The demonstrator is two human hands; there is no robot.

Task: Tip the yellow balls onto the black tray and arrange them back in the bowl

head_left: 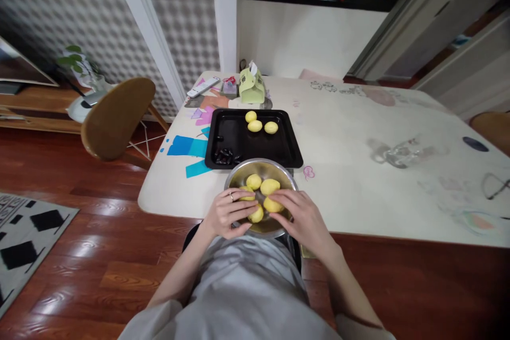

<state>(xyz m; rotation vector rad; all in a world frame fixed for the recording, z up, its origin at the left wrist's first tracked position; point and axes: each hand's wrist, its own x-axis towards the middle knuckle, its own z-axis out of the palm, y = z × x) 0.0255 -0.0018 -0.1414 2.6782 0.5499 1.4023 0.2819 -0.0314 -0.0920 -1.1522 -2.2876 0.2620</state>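
A steel bowl [289, 176] at the table's front edge holds several yellow lemons [270, 187]. My right hand [303, 218] reaches in from the right, with thumb and fingers closed about one lemon [272, 205]. From the left, my left hand [229, 212], a ring on one finger, has its fingertips and thumb around a lower lemon [256, 214]. Its fingers partly cover another lemon [246, 193]. Just behind the bowl lies a black baking tray [239, 135]. Three lemons [255, 126] rest in its back part, and several small dark glossy pieces [223, 156] lie in its front left corner.
Behind the tray stand a green tissue box [252, 86], a small box with red on it [229, 85] and a white remote [203, 86]. A clear glass object [402, 154] is on the table's right side. A brown chair [119, 119] stands left of the table.
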